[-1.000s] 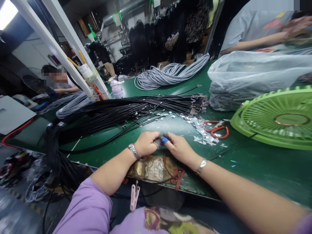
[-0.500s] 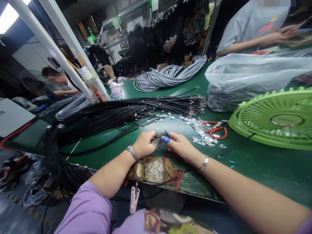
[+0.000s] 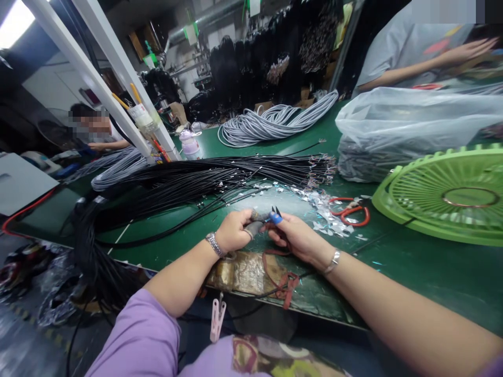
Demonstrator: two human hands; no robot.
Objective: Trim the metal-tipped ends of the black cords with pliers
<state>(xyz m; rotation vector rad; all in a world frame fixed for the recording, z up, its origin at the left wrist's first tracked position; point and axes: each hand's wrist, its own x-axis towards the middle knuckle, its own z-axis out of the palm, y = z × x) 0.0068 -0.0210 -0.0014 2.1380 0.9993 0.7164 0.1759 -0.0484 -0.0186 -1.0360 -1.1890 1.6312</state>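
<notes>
Single head-worn view, looking forward and down across green table from close above near edge.

No text, brand or number readable. White label on container at post, far left: too small. White sheet with green edges, far: illegible. Green fan, right: hub unreadable. Grey shirt, far right: red-yellow print, no legible letters.
</notes>
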